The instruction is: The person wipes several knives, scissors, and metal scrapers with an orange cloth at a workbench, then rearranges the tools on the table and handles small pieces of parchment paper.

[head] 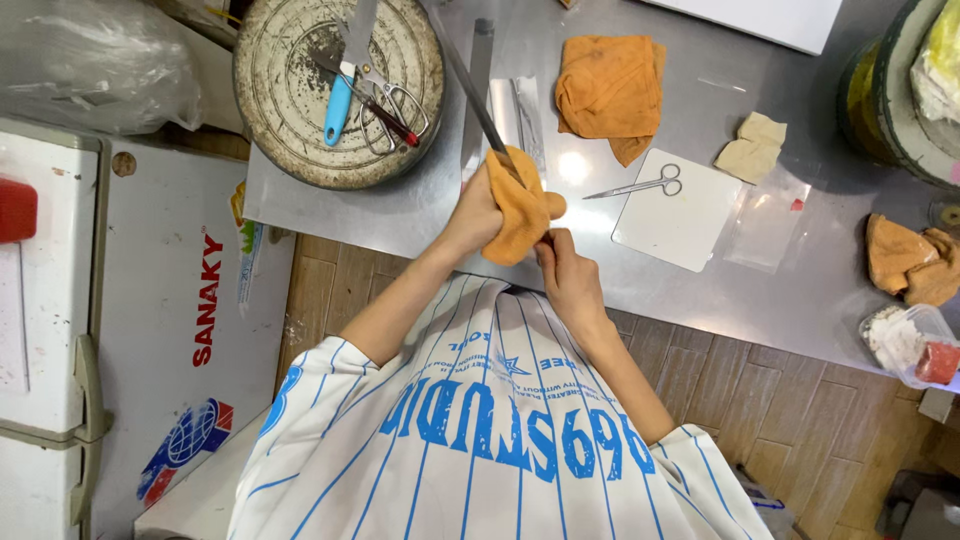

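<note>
Nearest, an orange cloth (520,212) is being gripped by both the left hand (470,215) and right hand (566,270) around a long knife (478,95), its blade being pointed far-left.

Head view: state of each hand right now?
Left hand: closed on the folded orange cloth wrapped round the long slim metal blade.
Right hand: closed; grips the blade's near end, hidden under the cloth.

A white chest freezer (150,330) at the left carries a red lettered logo (207,300) running lengthwise on its lid and a round blue-and-red sticker (185,445) nearer the person; a small multicoloured label (245,250) sits at its edge beside the steel table (700,290). A flat clear plastic pouch (768,225) lies on that table just right of a white square board (680,215); a clear plastic bag (915,345) holding white and red contents rests at the table's right edge; a bulky translucent bag (95,60) fills the top left corner.
</note>
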